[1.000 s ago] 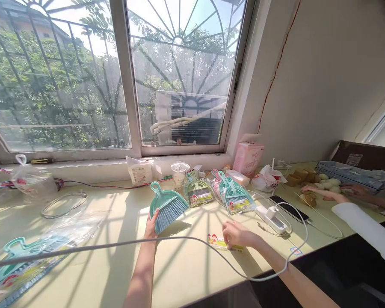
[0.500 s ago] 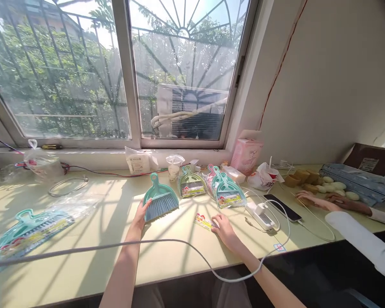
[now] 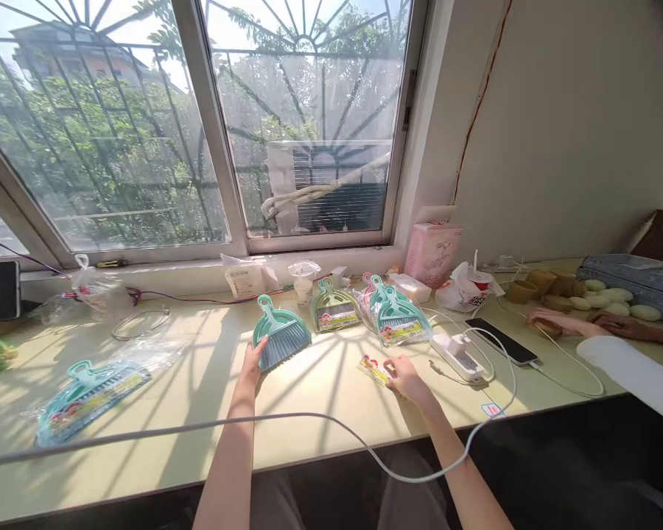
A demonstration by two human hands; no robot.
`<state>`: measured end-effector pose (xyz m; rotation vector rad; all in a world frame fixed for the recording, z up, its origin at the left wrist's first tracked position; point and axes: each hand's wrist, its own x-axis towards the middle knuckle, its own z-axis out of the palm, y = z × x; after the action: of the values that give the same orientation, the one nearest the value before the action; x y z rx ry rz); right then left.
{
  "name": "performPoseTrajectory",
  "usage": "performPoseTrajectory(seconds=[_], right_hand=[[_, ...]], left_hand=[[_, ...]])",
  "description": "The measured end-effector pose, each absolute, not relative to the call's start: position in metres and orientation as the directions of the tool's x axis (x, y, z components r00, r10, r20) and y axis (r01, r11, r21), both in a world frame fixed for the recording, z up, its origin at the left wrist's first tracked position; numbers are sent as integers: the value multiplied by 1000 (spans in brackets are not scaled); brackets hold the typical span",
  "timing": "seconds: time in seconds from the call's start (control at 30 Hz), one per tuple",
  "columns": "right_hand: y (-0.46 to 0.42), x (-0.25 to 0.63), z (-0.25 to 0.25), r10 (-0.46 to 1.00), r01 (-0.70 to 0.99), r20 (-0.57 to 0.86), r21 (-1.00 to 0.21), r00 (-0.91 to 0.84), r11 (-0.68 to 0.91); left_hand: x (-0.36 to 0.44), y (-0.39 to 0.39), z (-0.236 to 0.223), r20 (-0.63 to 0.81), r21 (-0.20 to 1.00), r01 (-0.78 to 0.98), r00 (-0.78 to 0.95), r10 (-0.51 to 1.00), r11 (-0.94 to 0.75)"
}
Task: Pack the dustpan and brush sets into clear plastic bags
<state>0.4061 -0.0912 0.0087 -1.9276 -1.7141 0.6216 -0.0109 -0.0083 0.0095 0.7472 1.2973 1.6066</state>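
Note:
My left hand (image 3: 253, 362) grips the near edge of a teal mini dustpan with a grey-blue brush (image 3: 281, 336) and holds it tilted on the pale table (image 3: 309, 419). My right hand (image 3: 406, 376) rests with curled fingers on a small colourful label card (image 3: 373, 367) lying flat on the table. Just beyond stand more dustpan sets with labels, one green (image 3: 334, 309) and one teal over a pink one (image 3: 396, 315).
A bagged dustpan set (image 3: 85, 389) lies at the left. A white cable (image 3: 320, 418) crosses in front of my arms. A charger block (image 3: 457, 352) and a phone (image 3: 500, 340) lie right. Another person's hands (image 3: 563, 322) rest by round pieces at the far right. Bags and a pink carton (image 3: 434, 252) line the windowsill.
The view has swung a little to the left. My right hand has stayed on the label card and my left hand has kept hold of the dustpan.

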Motion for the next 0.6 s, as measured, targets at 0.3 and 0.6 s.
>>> performPoseTrajectory(seconds=[0.3, 0.6], right_hand=[[-87, 422, 23, 989, 787, -70, -600, 128, -145], [-73, 405, 37, 974, 365, 37, -923, -225, 119]], left_hand=[[-13, 5, -4, -92, 946, -323, -361, 928, -32], [-11, 7, -9, -76, 950, -309, -344, 936, -37]])
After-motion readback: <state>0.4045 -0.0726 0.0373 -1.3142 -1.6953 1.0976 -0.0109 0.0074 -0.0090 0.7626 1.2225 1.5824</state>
